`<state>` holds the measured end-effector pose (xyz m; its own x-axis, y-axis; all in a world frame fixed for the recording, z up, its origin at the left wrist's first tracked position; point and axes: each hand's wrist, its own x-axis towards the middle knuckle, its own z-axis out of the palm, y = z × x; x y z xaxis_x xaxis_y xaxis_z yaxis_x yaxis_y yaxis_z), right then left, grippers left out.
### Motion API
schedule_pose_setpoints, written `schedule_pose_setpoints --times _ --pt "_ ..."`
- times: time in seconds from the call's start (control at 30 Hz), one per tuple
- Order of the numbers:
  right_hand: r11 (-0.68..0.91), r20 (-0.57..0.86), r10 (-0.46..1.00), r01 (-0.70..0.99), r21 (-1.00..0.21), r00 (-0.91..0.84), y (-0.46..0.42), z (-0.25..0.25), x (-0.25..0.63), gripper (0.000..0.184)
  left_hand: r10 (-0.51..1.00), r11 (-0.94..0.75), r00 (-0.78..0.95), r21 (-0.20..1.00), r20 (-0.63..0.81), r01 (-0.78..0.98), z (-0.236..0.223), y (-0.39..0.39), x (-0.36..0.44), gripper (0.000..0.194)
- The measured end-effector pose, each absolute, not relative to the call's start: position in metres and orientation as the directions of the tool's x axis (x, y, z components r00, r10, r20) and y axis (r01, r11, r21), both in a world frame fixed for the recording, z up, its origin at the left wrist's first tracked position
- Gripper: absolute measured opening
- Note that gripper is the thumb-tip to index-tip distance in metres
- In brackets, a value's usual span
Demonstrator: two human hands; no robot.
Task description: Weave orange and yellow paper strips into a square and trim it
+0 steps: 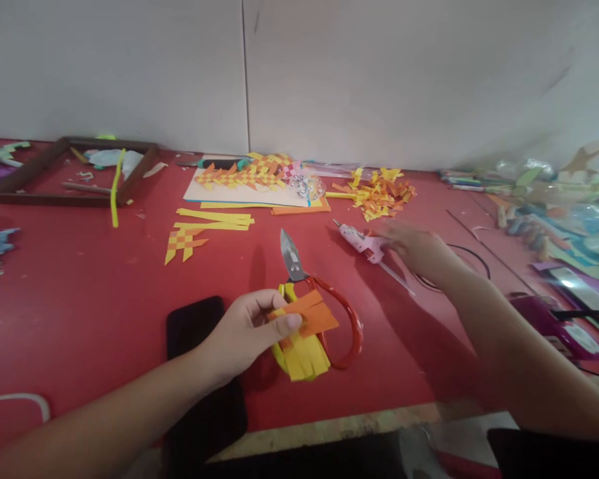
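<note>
My left hand (257, 329) pinches a small woven paper piece (307, 339) with orange and yellow strips between thumb and fingers. Beneath it lie scissors (292, 256) with one red and one yellow handle, their blades pointing away from me. My right hand (419, 249), smeared by motion, has its fingers stretched toward the handle of a pink glue gun (362, 241); whether they touch it I cannot tell. A clear glue stick (397, 277) sticks out of the gun's back end. A finished-looking woven paper piece (184, 243) rests on the red table beside yellow paper strips (214, 219).
A black phone (204, 386) lies left of the scissors. At the back are a brown frame (30, 198), white card (239, 191) bearing woven paper, and a heap of paper curls (382, 194). A cable (472, 253) and a purple device (554, 326) occupy the right.
</note>
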<state>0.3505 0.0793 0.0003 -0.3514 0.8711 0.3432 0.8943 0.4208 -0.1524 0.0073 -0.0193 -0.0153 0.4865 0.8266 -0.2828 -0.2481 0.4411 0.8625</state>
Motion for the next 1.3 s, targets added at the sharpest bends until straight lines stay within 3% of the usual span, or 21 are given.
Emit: schedule_pose_setpoints --times 0.13,0.17,0.2,0.23,0.3,0.4,0.5,0.57,0.7,0.77,0.87,1.0,1.13,1.2,1.3 --pt "0.415 0.416 0.861 0.878 -0.237 -0.294 0.038 0.025 0.301 0.027 0.836 0.494 0.44 0.799 -0.328 -0.343 -0.019 -0.017 0.008 0.03" --pt "0.452 0.37 0.867 0.84 -0.299 -0.334 0.024 0.03 0.284 0.024 0.84 0.493 0.432 0.796 -0.329 -0.351 -0.019 -0.017 0.009 0.028" --pt "0.488 0.279 0.872 0.753 -0.442 -0.401 0.012 0.033 0.267 0.021 0.844 0.488 0.427 0.795 -0.325 -0.361 -0.019 -0.016 0.009 0.027" --pt "0.46 0.162 0.876 0.686 -0.564 -0.454 0.001 0.036 0.251 0.021 0.847 0.485 0.425 0.791 -0.319 -0.373 -0.018 -0.016 0.009 0.026" --pt "0.315 -0.047 0.879 0.653 -0.689 -0.474 -0.01 0.036 0.23 0.021 0.845 0.496 0.431 0.768 -0.318 -0.405 -0.016 -0.015 0.008 0.023" --pt "0.116 -0.227 0.878 0.648 -0.753 -0.421 -0.006 0.028 0.224 0.02 0.803 0.571 0.495 0.666 -0.332 -0.48 -0.013 -0.013 0.004 0.025" --pt "-0.014 -0.303 0.879 0.615 -0.788 -0.368 0.005 0.019 0.228 0.023 0.763 0.627 0.564 0.57 -0.316 -0.53 -0.013 -0.011 0.0 0.028" --pt "-0.022 -0.321 0.881 0.648 -0.762 -0.347 0.007 0.016 0.225 0.025 0.758 0.628 0.584 0.567 -0.291 -0.532 -0.015 -0.01 -0.001 0.029" --pt "0.112 -0.211 0.94 0.827 -0.551 -0.268 -0.002 0.009 0.205 0.027 0.751 0.612 0.607 0.621 -0.262 -0.49 -0.019 -0.011 -0.002 0.026" --pt "0.177 -0.118 0.956 0.846 -0.504 -0.27 -0.005 0.001 0.202 0.035 0.751 0.605 0.607 0.64 -0.26 -0.475 -0.017 -0.014 -0.002 0.026" --pt "0.222 0.034 0.97 0.82 -0.527 -0.241 -0.002 -0.011 0.216 0.043 0.79 0.569 0.539 0.674 -0.292 -0.47 -0.012 -0.017 0.001 0.026" --pt "0.167 0.184 0.981 0.744 -0.647 -0.06 0.006 -0.012 0.247 0.043 0.876 0.478 0.288 0.769 -0.386 -0.425 -0.007 -0.013 0.005 0.026" --pt "0.165 0.124 0.986 0.601 -0.782 -0.11 0.003 -0.001 0.259 0.031 0.899 0.419 0.107 0.766 -0.424 -0.487 -0.007 -0.001 0.005 0.026" --pt "0.226 0.132 0.973 0.671 -0.706 -0.188 0.0 0.002 0.259 0.036 0.898 0.401 0.048 0.773 -0.436 -0.491 -0.006 0.003 0.004 0.028" --pt "0.371 0.227 0.928 0.796 -0.478 -0.296 0.0 0.002 0.26 0.041 0.921 0.335 -0.029 0.829 -0.388 -0.448 -0.006 0.004 0.001 0.026"
